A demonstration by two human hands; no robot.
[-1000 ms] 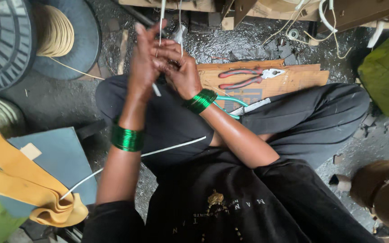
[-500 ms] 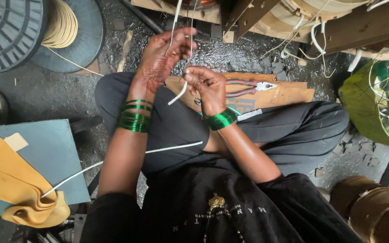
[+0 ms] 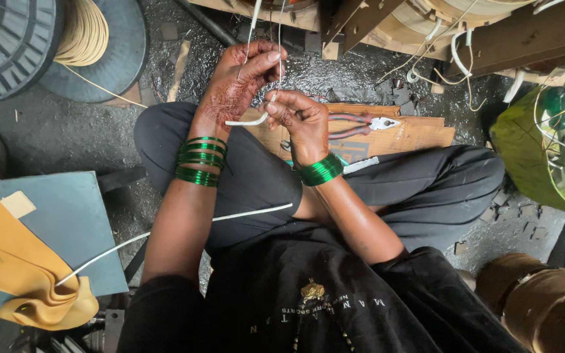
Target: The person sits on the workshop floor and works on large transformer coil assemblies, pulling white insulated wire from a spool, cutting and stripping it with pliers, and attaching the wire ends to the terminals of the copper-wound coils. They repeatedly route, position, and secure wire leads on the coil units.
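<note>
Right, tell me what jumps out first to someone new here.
The two hands at top centre: the left hand and right hand pinch a short white sleeve on thin wires, with green bangles on both wrists. Red-handled pliers lie on the cardboard just beyond, and a big spool of cream wire sits top left.

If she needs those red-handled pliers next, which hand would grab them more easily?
Probably the right hand. It is closer to the pliers, which lie on the cardboard just to its right. The left hand is raised higher, pinching the thin wires.
</note>
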